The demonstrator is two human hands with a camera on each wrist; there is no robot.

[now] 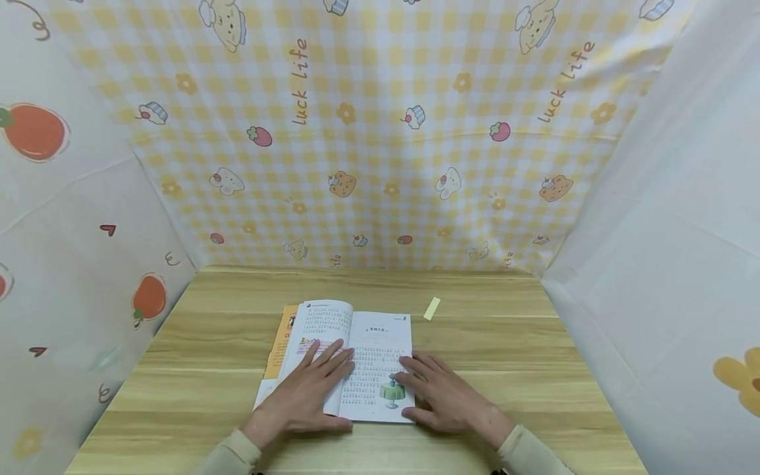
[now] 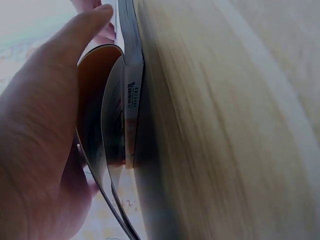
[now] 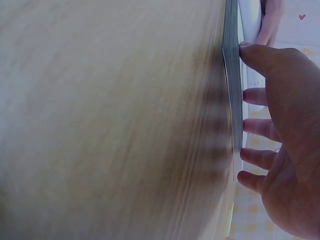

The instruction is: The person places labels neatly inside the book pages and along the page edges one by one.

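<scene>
An open book [image 1: 377, 363] lies on the wooden table, its left page bulging up and a green round table pictured on its right page. My left hand [image 1: 311, 386] rests with spread fingers across the left page near the spine, its thumb along the bottom edge. On the right edge of the book lies my right hand [image 1: 442, 392], fingertips touching the page. In the right wrist view the fingertips [image 3: 252, 127] meet the top of the thick page block [image 3: 234, 90]. The left wrist view shows the curved cover [image 2: 92, 95] and the printed spine [image 2: 132, 105] beneath the left hand.
An orange cover flap [image 1: 278, 349] sticks out left of the page. A small pale yellow paper strip [image 1: 432, 309] lies right of the book's top corner. Behind the wooden table [image 1: 505, 330] hangs a yellow checked cloth [image 1: 380, 165], with white cloth at both sides.
</scene>
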